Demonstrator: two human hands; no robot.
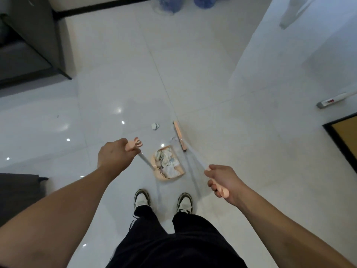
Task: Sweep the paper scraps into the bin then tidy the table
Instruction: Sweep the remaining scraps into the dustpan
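Observation:
My left hand (114, 154) grips the pink top of a long dustpan handle. The peach dustpan (180, 170) stands on the white tile floor in front of my shoes and holds several crumpled paper scraps (168, 161). My right hand (222, 181) grips the pink end of a broom handle. The broom's peach head (179, 135) rests on the floor just beyond and to the right of the dustpan. One loose paper scrap (155, 126) lies on the tiles left of the broom head.
A dark sofa (23, 45) stands at the far left and another dark piece (17, 192) at the near left. Blue bags (173, 3) sit at the far wall. A white device (334, 99) and a dark-framed panel (345, 132) lie at the right.

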